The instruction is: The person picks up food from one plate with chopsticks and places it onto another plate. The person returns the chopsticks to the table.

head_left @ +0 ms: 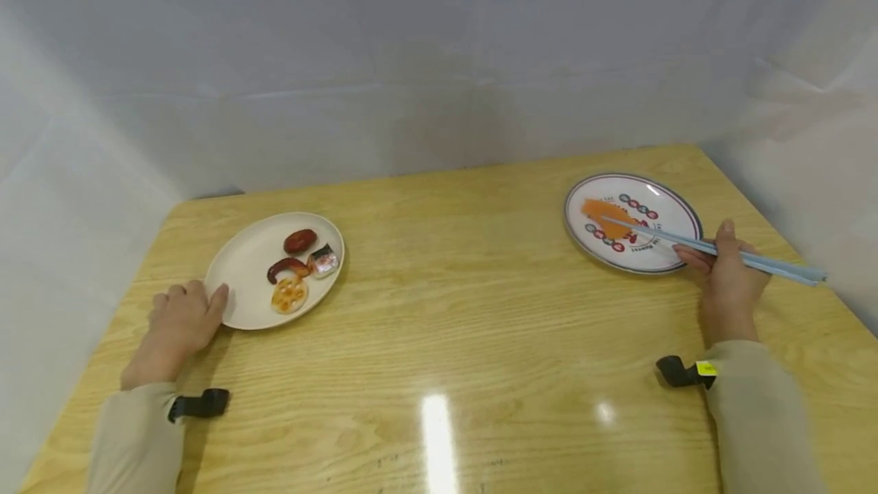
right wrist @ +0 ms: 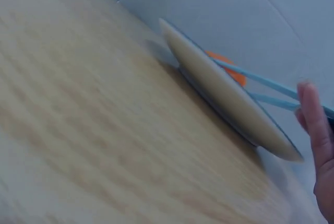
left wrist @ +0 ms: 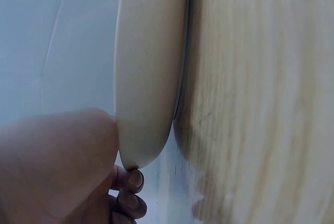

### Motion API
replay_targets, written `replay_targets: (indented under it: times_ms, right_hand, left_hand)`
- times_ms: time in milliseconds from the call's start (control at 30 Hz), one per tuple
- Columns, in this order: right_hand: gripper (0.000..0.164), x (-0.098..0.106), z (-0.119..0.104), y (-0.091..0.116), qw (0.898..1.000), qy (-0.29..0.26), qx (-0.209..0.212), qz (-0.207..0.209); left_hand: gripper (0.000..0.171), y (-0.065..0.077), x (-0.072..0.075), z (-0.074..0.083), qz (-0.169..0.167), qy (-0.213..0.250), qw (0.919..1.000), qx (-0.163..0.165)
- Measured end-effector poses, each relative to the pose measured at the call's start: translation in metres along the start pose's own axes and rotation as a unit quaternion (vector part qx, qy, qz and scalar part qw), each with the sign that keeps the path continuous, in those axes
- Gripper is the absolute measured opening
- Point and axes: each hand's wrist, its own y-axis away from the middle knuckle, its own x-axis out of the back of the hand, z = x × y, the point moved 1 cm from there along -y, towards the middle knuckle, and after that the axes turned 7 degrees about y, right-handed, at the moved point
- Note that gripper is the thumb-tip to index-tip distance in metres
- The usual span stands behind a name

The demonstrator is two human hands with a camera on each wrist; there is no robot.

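My left hand [head_left: 184,319] holds the near left rim of a cream plate [head_left: 243,269], thumb over the rim and fingertips [left wrist: 134,178] curled at its outer edge. On that plate lie a brown oval food piece [head_left: 300,241], a curved dark red piece [head_left: 288,268], a dark-and-pale piece [head_left: 323,260] and a lotus root slice [head_left: 289,294]. At the right, my right hand [head_left: 732,280] grips light blue chopsticks [head_left: 693,242]. Their tips meet a blurred orange piece [head_left: 607,218] over a white patterned plate [head_left: 658,254]; whether they pinch it is unclear.
Both plates stand on a wood-grain table [head_left: 446,288], far apart. Pale sheeting [head_left: 446,59] rises behind the table and along both sides. Black straps with small mounts [head_left: 206,403] sit on both wrists.
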Motion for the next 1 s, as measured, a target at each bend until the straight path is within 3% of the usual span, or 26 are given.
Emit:
replay_targets:
  times_ms: [133,233,367,667,1000]
  right_hand:
    - [0.03,-0.007,0.002,0.001,0.997,0.016,0.023,0.071]
    - [0.021,-0.006,-0.003,0.0,0.993,-0.026,-0.018,0.112]
    - [0.013,-0.001,-0.007,-0.003,0.98,-0.104,-0.082,0.146]
    - [0.011,0.01,-0.012,-0.005,0.963,-0.185,-0.166,0.101]
    - [0.005,0.008,-0.015,-0.003,0.966,-0.178,-0.161,0.094]
  left_hand:
    - [0.073,0.001,-0.001,-0.001,0.0,0.004,1.0,0.004]
    - [0.074,0.001,-0.002,-0.001,0.002,0.007,1.0,0.004]
    - [0.074,0.0,-0.002,-0.001,0.006,0.006,1.0,0.0]
    - [0.074,-0.002,-0.002,-0.002,0.008,0.001,1.0,0.0]
    - [0.07,-0.001,-0.003,-0.002,0.006,-0.005,1.0,0.0]
